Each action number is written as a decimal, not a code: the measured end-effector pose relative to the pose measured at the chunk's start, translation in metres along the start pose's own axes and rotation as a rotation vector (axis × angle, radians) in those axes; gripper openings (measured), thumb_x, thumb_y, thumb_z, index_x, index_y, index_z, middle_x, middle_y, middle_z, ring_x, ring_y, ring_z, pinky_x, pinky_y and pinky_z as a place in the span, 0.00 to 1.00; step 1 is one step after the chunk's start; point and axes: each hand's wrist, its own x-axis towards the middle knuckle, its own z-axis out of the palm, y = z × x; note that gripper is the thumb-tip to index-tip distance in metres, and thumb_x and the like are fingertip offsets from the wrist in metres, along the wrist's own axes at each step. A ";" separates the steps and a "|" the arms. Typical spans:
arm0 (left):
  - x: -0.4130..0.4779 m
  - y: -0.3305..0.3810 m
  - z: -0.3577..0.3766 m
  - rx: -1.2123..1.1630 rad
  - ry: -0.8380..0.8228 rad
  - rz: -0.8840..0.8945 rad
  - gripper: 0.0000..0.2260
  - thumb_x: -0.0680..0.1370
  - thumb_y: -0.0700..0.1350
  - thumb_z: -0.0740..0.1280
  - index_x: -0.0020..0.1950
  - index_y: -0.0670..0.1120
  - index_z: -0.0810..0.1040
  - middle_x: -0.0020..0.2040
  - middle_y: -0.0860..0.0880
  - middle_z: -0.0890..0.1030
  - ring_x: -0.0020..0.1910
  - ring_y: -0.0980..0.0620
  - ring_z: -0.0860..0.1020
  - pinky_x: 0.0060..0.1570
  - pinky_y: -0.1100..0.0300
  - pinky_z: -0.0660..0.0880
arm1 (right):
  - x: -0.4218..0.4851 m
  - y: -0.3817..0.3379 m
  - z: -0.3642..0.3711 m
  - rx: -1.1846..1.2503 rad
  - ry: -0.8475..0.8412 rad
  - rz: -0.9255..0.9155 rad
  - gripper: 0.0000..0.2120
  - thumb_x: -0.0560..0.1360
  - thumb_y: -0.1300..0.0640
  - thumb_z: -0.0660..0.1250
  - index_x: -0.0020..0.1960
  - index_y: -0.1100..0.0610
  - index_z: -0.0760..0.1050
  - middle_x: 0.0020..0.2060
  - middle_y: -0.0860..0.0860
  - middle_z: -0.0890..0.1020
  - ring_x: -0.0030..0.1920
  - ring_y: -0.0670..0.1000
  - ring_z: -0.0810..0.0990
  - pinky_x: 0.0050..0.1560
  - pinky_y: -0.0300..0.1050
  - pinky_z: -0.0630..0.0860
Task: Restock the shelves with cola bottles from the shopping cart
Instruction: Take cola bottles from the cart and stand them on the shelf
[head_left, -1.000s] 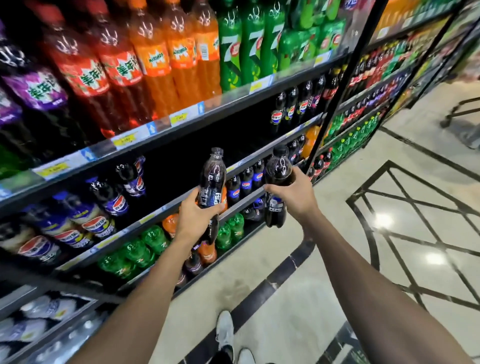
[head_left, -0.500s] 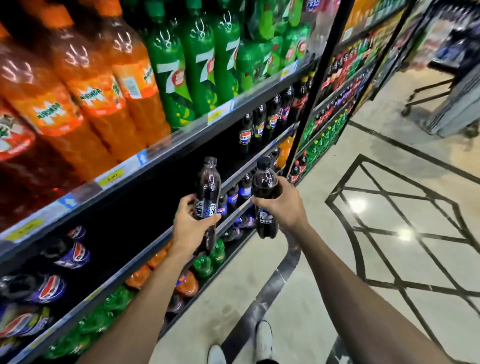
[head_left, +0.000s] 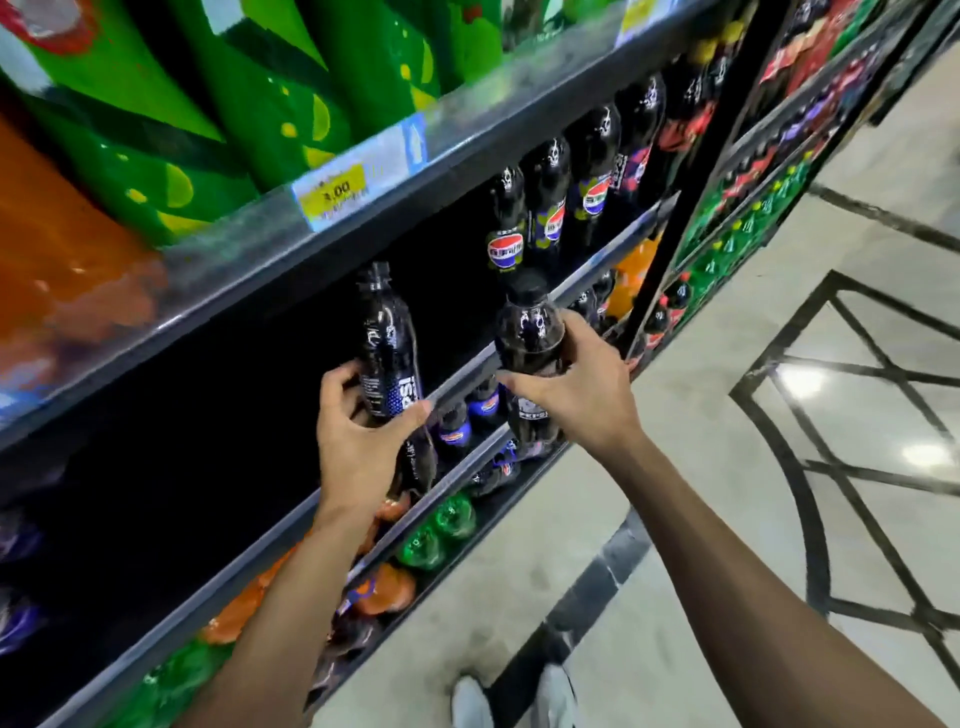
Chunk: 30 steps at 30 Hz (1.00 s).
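My left hand grips a dark cola bottle around its lower body, upright, its cap just under the upper shelf's edge and in front of a dark empty stretch of the middle shelf. My right hand holds a second dark cola bottle by its shoulder, a little to the right, at the shelf's front rail. Several cola bottles stand on the same shelf further right. The shopping cart is out of sight.
Large green bottles and orange ones fill the shelf above, with a yellow price tag on its edge. Orange and green bottles lie on lower shelves. A black upright divides the bays. Tiled floor spreads right; my shoes show below.
I have stepped closer to the shelves and both hands have raised their bottles toward the empty stretch of the middle shelf. Both grips are unchanged.
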 end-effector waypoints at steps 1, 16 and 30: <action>0.003 -0.001 0.001 -0.020 0.005 -0.004 0.29 0.69 0.36 0.79 0.64 0.50 0.71 0.53 0.52 0.82 0.45 0.64 0.83 0.44 0.71 0.76 | 0.005 0.003 0.004 0.015 0.005 -0.010 0.36 0.61 0.36 0.80 0.66 0.43 0.74 0.53 0.38 0.85 0.57 0.44 0.83 0.60 0.53 0.79; 0.044 -0.015 0.007 -0.298 0.037 0.120 0.24 0.67 0.45 0.77 0.62 0.58 0.80 0.54 0.51 0.86 0.54 0.49 0.85 0.60 0.43 0.77 | 0.069 -0.004 0.050 0.212 -0.013 -0.371 0.24 0.66 0.53 0.83 0.59 0.48 0.80 0.50 0.41 0.86 0.52 0.35 0.82 0.54 0.32 0.75; 0.115 -0.031 0.004 -0.349 0.203 0.244 0.34 0.68 0.35 0.79 0.68 0.56 0.74 0.60 0.53 0.83 0.59 0.56 0.82 0.64 0.55 0.77 | 0.120 -0.048 0.095 0.450 -0.080 -0.334 0.17 0.69 0.59 0.82 0.55 0.56 0.82 0.44 0.44 0.88 0.46 0.41 0.86 0.45 0.32 0.78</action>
